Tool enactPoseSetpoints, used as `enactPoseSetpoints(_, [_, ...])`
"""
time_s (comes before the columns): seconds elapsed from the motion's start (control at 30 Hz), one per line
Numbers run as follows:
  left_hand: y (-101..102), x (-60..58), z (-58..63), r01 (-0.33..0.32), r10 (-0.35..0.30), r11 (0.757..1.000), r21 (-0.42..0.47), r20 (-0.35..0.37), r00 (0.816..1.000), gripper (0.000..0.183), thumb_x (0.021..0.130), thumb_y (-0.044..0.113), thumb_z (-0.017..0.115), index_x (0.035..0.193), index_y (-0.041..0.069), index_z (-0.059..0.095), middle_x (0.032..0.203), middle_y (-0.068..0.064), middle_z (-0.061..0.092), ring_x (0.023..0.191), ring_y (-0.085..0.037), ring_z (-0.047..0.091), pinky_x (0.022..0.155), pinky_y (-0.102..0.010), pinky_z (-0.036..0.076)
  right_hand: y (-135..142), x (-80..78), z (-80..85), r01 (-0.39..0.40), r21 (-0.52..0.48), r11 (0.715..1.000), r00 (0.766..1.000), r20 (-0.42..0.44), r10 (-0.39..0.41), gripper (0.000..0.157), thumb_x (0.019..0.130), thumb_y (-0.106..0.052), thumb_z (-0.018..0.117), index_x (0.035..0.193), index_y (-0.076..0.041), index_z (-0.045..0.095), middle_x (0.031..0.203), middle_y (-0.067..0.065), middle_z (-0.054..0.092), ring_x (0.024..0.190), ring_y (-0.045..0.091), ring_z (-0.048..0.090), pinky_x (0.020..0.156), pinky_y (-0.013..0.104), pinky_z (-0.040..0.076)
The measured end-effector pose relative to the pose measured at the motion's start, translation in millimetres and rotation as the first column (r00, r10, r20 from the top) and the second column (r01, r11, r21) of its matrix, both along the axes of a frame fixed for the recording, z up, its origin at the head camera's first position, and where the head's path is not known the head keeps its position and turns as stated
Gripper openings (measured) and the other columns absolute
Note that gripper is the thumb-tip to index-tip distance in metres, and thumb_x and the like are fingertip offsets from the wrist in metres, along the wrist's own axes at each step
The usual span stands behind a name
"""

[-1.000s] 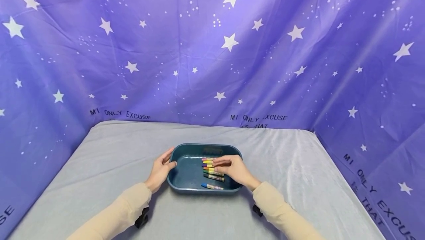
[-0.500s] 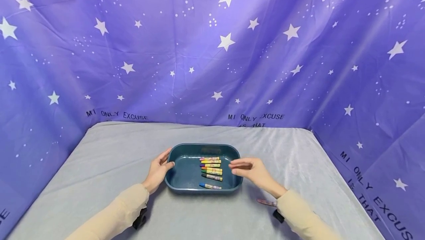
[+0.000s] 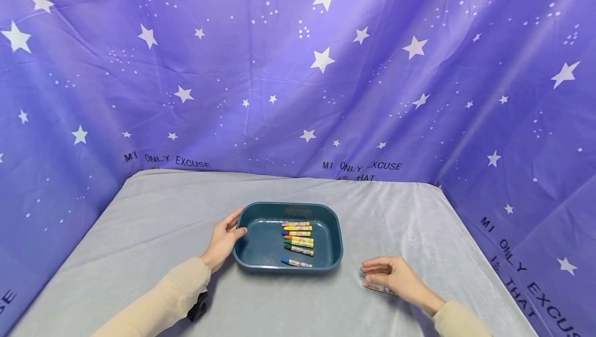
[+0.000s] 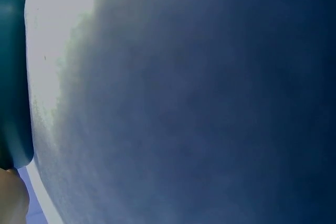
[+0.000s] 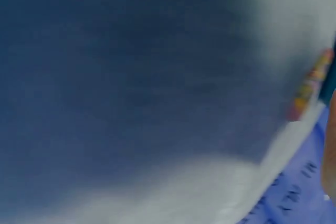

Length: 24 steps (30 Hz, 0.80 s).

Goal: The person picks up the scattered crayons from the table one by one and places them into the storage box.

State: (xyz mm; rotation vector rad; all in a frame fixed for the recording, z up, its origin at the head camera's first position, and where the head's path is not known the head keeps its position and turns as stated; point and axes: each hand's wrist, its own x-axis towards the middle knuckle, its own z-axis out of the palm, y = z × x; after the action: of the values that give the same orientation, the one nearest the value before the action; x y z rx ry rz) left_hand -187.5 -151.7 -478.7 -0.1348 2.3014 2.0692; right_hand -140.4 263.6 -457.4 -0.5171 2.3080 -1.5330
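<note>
My left hand [image 3: 223, 241] grips the left rim of a dark teal tray [image 3: 333, 263], thumb over the edge and fingers along the outer side. In the left wrist view the tray's wall [image 4: 13, 77] shows at the left edge. Several crayons lie in a column inside the tray, among them a blue crayon [image 3: 298, 263] nearest me and a black crayon [image 3: 299, 250]. Right of the tray, my right hand [image 3: 396, 277] hovers over a reddish crayon [image 3: 378, 288] on the cloth, fingers loosely bent. The right wrist view shows that crayon [image 5: 311, 85] apart from a finger.
A grey cloth [image 3: 167, 207] covers the table. Purple curtains [image 3: 279, 68] with white stars hang behind and on both sides. The tray's left half has bare floor beside the crayons.
My right hand has let go of the crayons in the tray, moved out over the right rim and come down by the crayon on the cloth. My left hand keeps its hold.
</note>
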Motion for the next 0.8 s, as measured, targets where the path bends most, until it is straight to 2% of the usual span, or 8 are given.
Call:
enactPoseSetpoints(0.1, [0.5, -0.4, -0.6, 0.0, 0.0, 1.0, -0.006, 0.002, 1.0, 0.06, 0.084, 0.002, 0.054, 0.14, 0.014, 0.035, 0.141, -0.015, 0.039, 0.129, -0.024, 0.039, 0.103, -0.035, 0.036, 14.4, 3.8, -10.1, -0.002, -0.009, 1.0, 1.0, 0.027, 0.003, 0.04, 0.081, -0.01, 0.065, 0.109, 0.018, 0.055, 0.102, 0.031, 0.062, 0.087, 0.004, 0.065, 0.073, 0.016, 0.052])
enactPoseSetpoints(0.2, [0.7, -0.7, -1.5, -0.005, 0.005, 1.0, -0.012, 0.002, 1.0, 0.06, 0.084, 0.001, 0.054, 0.14, 0.013, 0.036, 0.14, -0.016, 0.04, 0.128, -0.025, 0.04, 0.103, -0.036, 0.037, 25.1, 7.0, -16.3, -0.012, 0.002, 1.0, 1.0, 0.017, 0.012, 0.042, 0.079, -0.009, 0.067, 0.109, 0.019, 0.054, 0.101, 0.032, 0.061, 0.087, 0.003, 0.065, 0.073, 0.015, 0.052])
enactPoseSetpoints(0.33, [0.9, -0.5, -2.3, -0.014, 0.014, 1.0, -0.015, -0.002, 1.0, 0.06, 0.083, 0.0, 0.054, 0.139, 0.013, 0.036, 0.139, -0.016, 0.042, 0.127, -0.026, 0.041, 0.101, -0.036, 0.039, 31.3, 10.7, -20.1, -0.036, 0.018, 0.999, 0.999, 0.003, 0.036, 0.045, 0.076, -0.009, 0.07, 0.109, 0.018, 0.054, 0.102, 0.032, 0.061, 0.09, 0.001, 0.063, 0.074, 0.015, 0.052])
enactPoseSetpoints(0.43, [1.1, -0.1, -2.5, -0.017, 0.017, 1.0, -0.02, -0.002, 1.0, 0.06, 0.083, 0.0, 0.054, 0.139, 0.013, 0.037, 0.138, -0.016, 0.042, 0.127, -0.026, 0.042, 0.101, -0.037, 0.039, 30.6, 13.0, -21.0, -0.021, 0.048, 0.999, 1.0, -0.001, 0.021, 0.046, 0.074, -0.01, 0.072, 0.108, 0.015, 0.057, 0.103, 0.03, 0.062, 0.09, 0.001, 0.063, 0.075, 0.015, 0.052])
enactPoseSetpoints(0.63, [1.1, -1.0, -1.1, -0.015, 0.015, 0.999, -0.029, 0.0, 1.0, 0.06, 0.084, 0.001, 0.054, 0.139, 0.013, 0.036, 0.139, -0.016, 0.042, 0.127, -0.026, 0.042, 0.102, -0.038, 0.038, 25.0, 13.6, -20.1, 0.056, 0.17, 0.984, 0.998, -0.051, -0.048, 0.033, 0.073, -0.013, 0.072, 0.101, 0.003, 0.065, 0.095, 0.017, 0.068, 0.08, 0.002, 0.064, 0.068, 0.018, 0.053])
enactPoseSetpoints(0.8, [1.0, -1.2, -0.2, -0.008, 0.008, 1.0, -0.025, 0.001, 1.0, 0.06, 0.084, 0.001, 0.054, 0.14, 0.013, 0.035, 0.14, -0.015, 0.041, 0.128, -0.024, 0.04, 0.103, -0.036, 0.037, 23.2, 11.0, -17.4, 0.056, 0.196, 0.979, 0.995, -0.096, -0.037, 0.027, 0.074, -0.013, 0.071, 0.098, 0.001, 0.066, 0.089, 0.013, 0.069, 0.076, 0.003, 0.064, 0.065, 0.019, 0.053])
